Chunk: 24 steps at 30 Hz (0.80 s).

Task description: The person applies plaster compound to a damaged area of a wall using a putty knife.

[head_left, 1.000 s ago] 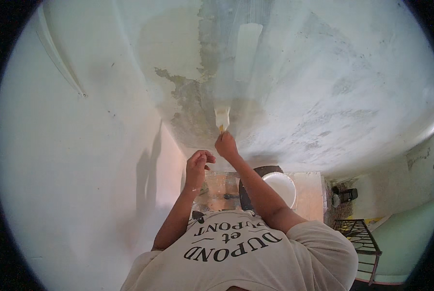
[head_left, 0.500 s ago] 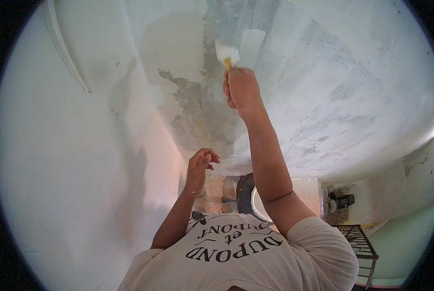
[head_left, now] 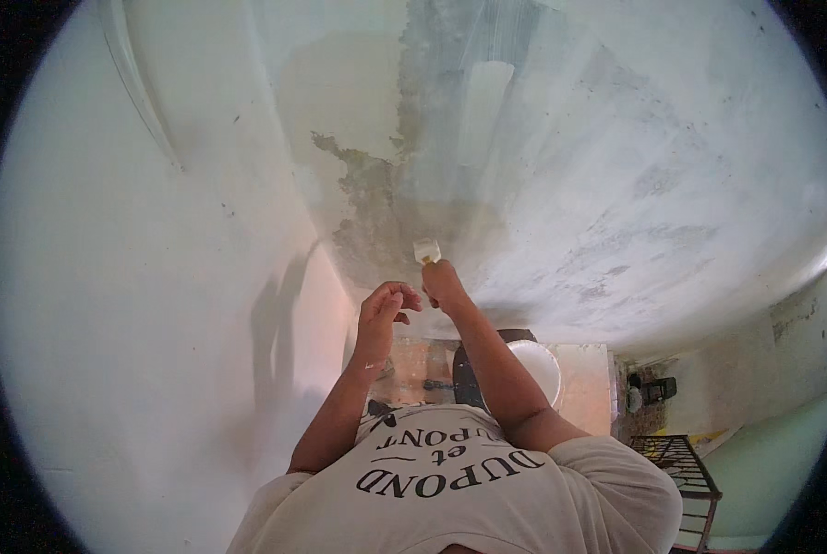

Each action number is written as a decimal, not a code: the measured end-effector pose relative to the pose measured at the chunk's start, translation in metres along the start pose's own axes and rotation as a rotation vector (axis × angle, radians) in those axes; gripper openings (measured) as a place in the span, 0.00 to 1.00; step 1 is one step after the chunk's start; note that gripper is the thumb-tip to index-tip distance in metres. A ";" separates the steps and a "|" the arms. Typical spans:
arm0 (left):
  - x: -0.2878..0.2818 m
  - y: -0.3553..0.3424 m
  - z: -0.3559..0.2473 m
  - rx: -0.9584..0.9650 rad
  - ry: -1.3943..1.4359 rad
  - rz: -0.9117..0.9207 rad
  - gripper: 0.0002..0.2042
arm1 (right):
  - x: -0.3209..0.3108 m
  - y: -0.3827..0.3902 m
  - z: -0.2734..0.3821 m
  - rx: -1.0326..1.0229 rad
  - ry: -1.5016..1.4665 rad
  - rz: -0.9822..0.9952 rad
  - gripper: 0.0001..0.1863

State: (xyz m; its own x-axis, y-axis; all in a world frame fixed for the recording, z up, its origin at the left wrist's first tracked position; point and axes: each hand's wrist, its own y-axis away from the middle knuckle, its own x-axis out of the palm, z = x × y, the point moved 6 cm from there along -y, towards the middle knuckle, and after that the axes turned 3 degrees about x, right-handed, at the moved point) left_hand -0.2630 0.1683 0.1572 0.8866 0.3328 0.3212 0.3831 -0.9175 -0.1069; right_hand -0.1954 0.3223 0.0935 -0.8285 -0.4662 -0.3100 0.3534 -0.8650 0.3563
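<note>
Grey, worn plaster (head_left: 372, 189) forms the irregular patch on the wall (head_left: 616, 157) facing the person, and the flat hand tool (head_left: 426, 249) is positioned in front of its lower part. Whether the tool is a brush or a scraper cannot be determined; its head is pale and wide, its handle mostly concealed. Contact between head and wall cannot be confirmed from this angle.

Right hand (head_left: 442, 284): fingers closed around the handle, just below the head. This short hold presumably gives close control of the wide edge. The head points away from the body, toward the wall, which appears to keep the knuckles behind it.

Left hand (head_left: 383, 316): fingers loosely curled, gap visible between thumb and fingers, no object seen in the grasp. It is raised just beside the right hand, apart from the wall, probably as a resting posture since the tool occupies one hand only.

White bucket (head_left: 555, 371): located beneath the right forearm, partly covered by it, beside a dark curved object (head_left: 467, 374) and near a pale board (head_left: 587, 379). Its position on the tool-hand side likely shortens the reach.
</note>
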 end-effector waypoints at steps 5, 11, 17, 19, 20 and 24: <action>0.014 -0.008 0.006 -0.009 0.010 0.062 0.13 | -0.042 -0.010 0.082 -0.867 1.179 -0.131 0.13; 0.023 -0.008 0.016 -0.018 0.015 0.098 0.09 | -0.094 0.094 0.230 -0.482 -0.193 -0.103 0.17; 0.030 -0.006 0.016 -0.027 0.005 0.105 0.09 | -0.057 0.038 0.170 -0.738 0.218 -0.463 0.14; 0.023 -0.005 0.017 -0.029 0.001 0.079 0.09 | -0.026 0.020 0.112 -0.642 0.258 -0.447 0.12; 0.017 -0.005 0.017 -0.031 -0.003 0.049 0.08 | -0.011 0.013 0.086 -0.549 0.288 -0.342 0.12; 0.014 -0.006 0.005 -0.007 0.010 0.031 0.10 | 0.010 -0.010 0.022 -0.493 0.486 -0.221 0.11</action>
State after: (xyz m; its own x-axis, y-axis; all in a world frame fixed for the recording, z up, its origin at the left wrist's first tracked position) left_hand -0.2513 0.1796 0.1575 0.8955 0.3020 0.3270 0.3535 -0.9289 -0.1102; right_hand -0.2168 0.3305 0.1063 -0.6570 -0.2019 -0.7264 0.4500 -0.8780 -0.1630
